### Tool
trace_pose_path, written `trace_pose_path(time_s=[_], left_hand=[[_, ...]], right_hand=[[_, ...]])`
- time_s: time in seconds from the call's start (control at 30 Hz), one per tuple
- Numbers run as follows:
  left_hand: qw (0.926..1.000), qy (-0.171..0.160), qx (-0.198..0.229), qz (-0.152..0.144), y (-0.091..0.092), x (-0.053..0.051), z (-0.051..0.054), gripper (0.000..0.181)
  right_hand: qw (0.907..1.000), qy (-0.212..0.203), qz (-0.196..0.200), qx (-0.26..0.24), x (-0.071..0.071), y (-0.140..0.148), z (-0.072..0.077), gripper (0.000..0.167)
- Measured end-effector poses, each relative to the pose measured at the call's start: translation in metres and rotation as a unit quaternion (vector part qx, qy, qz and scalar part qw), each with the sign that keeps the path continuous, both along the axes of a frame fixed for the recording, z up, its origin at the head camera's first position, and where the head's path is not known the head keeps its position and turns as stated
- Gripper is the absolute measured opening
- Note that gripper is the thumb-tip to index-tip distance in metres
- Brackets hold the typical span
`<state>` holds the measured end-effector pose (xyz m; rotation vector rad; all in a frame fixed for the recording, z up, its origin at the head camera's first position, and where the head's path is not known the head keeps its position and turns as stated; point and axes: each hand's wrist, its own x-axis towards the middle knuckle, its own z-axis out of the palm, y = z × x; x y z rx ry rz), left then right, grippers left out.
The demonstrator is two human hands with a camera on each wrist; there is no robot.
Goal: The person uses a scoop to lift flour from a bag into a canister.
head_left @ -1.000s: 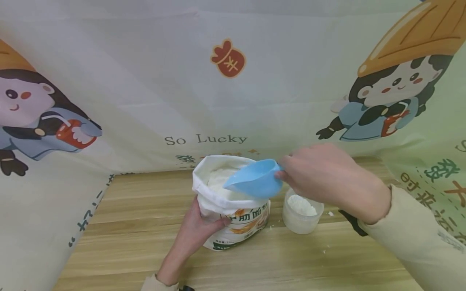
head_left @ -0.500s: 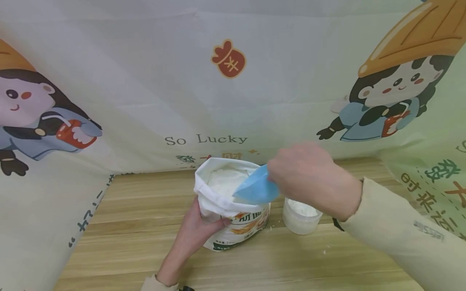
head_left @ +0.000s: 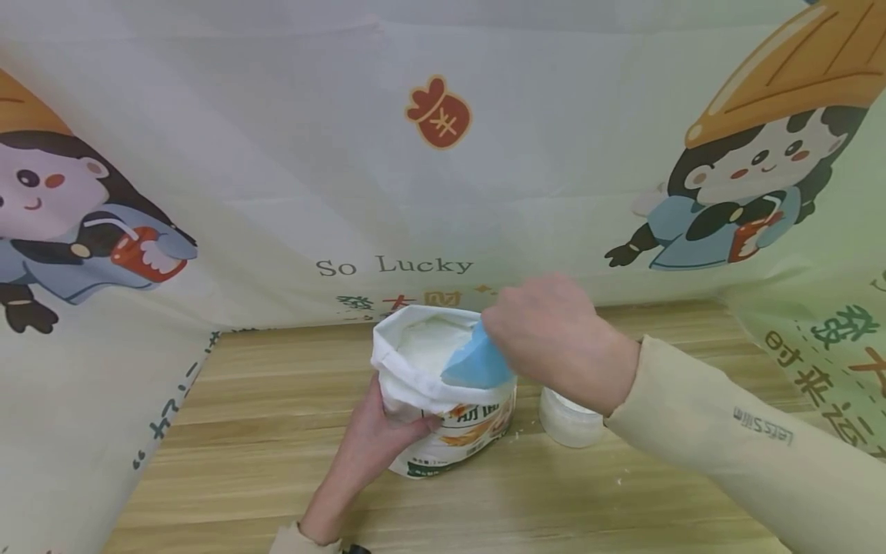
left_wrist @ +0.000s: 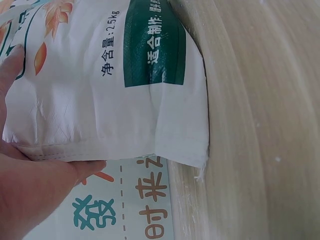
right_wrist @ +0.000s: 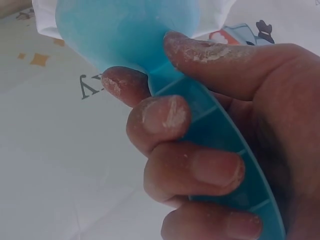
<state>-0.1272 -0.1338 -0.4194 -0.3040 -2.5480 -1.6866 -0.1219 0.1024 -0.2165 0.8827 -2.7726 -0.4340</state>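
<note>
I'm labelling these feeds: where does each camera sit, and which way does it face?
Head: on the head, facing forward and down at the white bag, blue scoop and tub; left hand, right hand and sleeves show.
Left wrist: on that wrist, facing the bag's lower part and the table; part of the left hand shows.
Right wrist: on that wrist, facing the scoop and backdrop; the right hand, gripping the handle, shows.
Shared by head and left wrist: left hand, bag.
</note>
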Motion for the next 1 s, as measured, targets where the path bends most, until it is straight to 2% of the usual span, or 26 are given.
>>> trace_pose_path(time_s=[0.33, 0.57, 0.73, 1.0], left_hand=[[1.0000, -0.002, 0.006, 0.001, 0.001, 0.001, 0.001, 0.087], [1.0000, -0.005, 0.007, 0.005, 0.001, 0.002, 0.001, 0.088], [0.9998, -0.011, 0.013, 0.004, 0.001, 0.002, 0.001, 0.089], [0.9998, -0.008, 0.020, 0.005, 0.001, 0.001, 0.000, 0.090]], right_hand=[[0.9994, -0.014, -0.021, 0.025, -0.009, -0.013, -0.005, 0.028], [0.9990, 0.006, -0.016, 0.040, -0.012, -0.021, -0.015, 0.026], [0.9989, 0.005, -0.013, 0.045, -0.015, -0.027, -0.020, 0.022], [0.9991, 0.017, -0.003, 0.039, -0.017, -0.030, -0.025, 0.029]])
